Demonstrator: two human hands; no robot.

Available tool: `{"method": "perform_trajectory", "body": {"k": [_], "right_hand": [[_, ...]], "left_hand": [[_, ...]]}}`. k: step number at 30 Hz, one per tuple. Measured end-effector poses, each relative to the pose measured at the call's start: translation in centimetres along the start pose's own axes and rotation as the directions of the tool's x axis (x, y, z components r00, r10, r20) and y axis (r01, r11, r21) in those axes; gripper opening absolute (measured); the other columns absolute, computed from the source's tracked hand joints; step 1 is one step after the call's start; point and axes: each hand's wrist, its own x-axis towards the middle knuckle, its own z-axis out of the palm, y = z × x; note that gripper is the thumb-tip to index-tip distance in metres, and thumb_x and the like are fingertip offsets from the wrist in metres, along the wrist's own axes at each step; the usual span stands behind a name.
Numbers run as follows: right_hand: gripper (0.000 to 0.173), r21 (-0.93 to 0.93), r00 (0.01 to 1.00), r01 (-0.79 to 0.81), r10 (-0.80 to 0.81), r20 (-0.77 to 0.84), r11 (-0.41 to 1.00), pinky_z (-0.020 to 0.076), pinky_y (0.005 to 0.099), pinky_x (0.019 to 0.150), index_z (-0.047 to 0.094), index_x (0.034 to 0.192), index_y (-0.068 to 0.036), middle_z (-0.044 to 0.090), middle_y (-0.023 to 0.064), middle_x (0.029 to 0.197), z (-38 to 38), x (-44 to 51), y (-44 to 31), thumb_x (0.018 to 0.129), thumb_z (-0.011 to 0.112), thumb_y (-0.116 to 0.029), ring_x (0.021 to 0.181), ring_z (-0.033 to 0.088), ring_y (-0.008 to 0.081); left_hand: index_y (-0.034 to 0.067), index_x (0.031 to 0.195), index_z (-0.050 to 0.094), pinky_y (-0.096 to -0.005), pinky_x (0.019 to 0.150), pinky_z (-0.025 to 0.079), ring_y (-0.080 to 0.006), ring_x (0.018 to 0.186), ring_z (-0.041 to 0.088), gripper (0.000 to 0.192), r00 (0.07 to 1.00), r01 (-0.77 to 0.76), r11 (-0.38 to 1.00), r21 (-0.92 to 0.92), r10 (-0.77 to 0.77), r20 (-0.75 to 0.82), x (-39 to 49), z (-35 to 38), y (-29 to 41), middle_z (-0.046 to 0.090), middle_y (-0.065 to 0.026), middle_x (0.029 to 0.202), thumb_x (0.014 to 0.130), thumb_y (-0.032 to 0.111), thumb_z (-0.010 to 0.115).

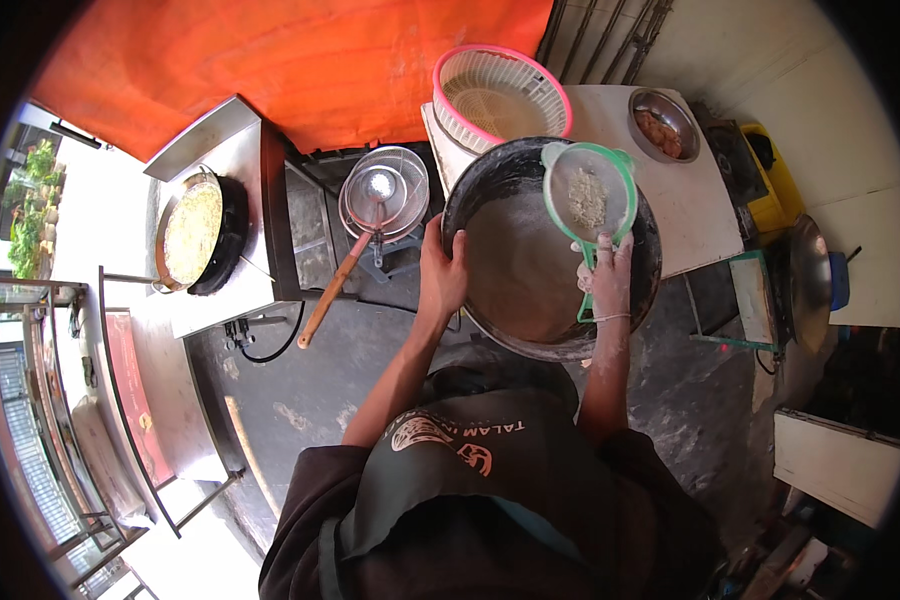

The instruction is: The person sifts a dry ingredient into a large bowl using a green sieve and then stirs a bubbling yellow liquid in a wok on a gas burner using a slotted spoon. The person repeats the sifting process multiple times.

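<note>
My left hand [445, 268] grips the left rim of a large black basin [463, 187], thumb toward the inside. A layer of fine, pale powder [521, 262] covers the basin's bottom. By its green handle, my right hand [607, 274] holds a small mesh sieve [590, 191] over the basin's right side. Whitish crumbly lumps [586, 199] lie in the sieve's mesh. Powder coats my right fingers and wrist. Part of the handle is hidden behind my fingers.
Behind the basin, a pink-rimmed plastic basket [502, 94] stands on a white table [701, 217]. A metal bowl [664, 126] holds what looks like raw meat. At left, a wok of bubbling oil [193, 234] sits on a steel stove [259, 157]. Wire strainers [384, 187] rest between.
</note>
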Motion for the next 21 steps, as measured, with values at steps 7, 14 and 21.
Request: {"method": "perform_trajectory", "body": {"k": [7, 14, 21], "right_hand": [[0.031, 0.028, 0.999, -0.015, 0.016, -0.045, 1.0, 0.0275, 0.0209, 0.035, 0.033, 0.128, -0.014, 0.061, 0.0089, 0.083, 0.4, -0.5, -0.8, 0.1, 0.041, -0.024, 0.041, 0.037, 0.0076], [0.035, -0.112, 0.999, 0.042, -0.042, -0.001, 0.993, 0.0279, 0.0229, 0.032, 0.026, 0.13, -0.013, 0.061, 0.0123, 0.083, -0.4, 0.1, -0.4, 0.099, 0.041, -0.021, 0.039, 0.04, 0.0108], [0.031, -0.041, 1.0, -0.017, 0.017, 0.015, 0.999, 0.0277, 0.0234, 0.032, 0.031, 0.127, -0.013, 0.062, 0.0133, 0.083, -0.3, -0.2, -0.8, 0.099, 0.041, -0.023, 0.036, 0.039, 0.0118]], "left_hand": [[-0.005, 0.122, 0.044, -0.0342, 0.09, 0.044, -0.0241, 0.104, 0.058, 0.034, 0.999, -0.038, 0.997, 0.065, 0.038, -0.009, 0.0, -0.1, -0.2, 0.059, -0.0187, 0.11, 0.095, 0.014, 0.049], [-0.005, 0.124, 0.042, -0.0338, 0.09, 0.044, -0.0231, 0.105, 0.057, 0.033, 1.0, -0.019, 1.0, -0.01, 0.019, 0.004, -0.2, 0.0, -0.2, 0.059, -0.0183, 0.111, 0.096, 0.012, 0.047], [-0.006, 0.124, 0.042, -0.0332, 0.091, 0.044, -0.0225, 0.105, 0.057, 0.034, 1.0, -0.008, 1.0, -0.026, 0.008, -0.002, -0.2, 0.0, -0.3, 0.059, -0.0183, 0.111, 0.095, 0.011, 0.048]]}}
